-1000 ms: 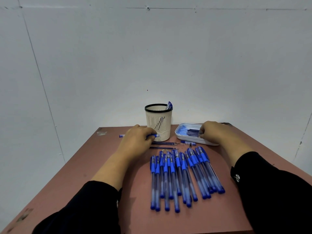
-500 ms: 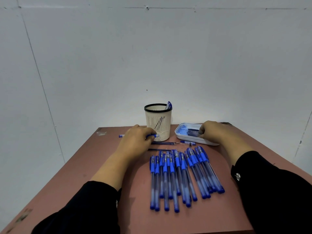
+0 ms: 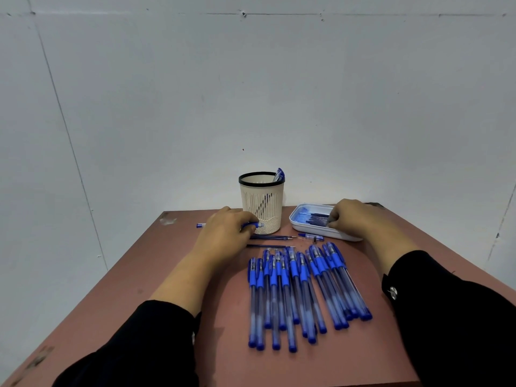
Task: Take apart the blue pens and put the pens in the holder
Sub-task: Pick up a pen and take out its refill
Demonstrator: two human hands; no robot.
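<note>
A: How did the blue pens look?

B: They lay in a loose row on the reddish desk, near the person, side by side and partly overlapping. Each had a clear barrel, a blue grip and a blue cap, with the capped ends pointing to the far side.

A: And the holder?

B: A cream mesh cup with a black rim, upright at the far edge of the desk. One blue pen top stuck out over its right rim.

A: What were the hands doing?

B: The left hand was curled around a single pen lying crosswise just left of the holder; its blue ends showed on either side of the hand. The right hand reached into the white tray on the right, its fingertips pinching the dark refills there.

A: Anything hard to make out?

B: The middle of the held pen was hidden under the left hand. Two thin refills and a small blue part lay between the holder and the row. The tray's contents blurred into a blue mass, so I couldn't count them.
</note>
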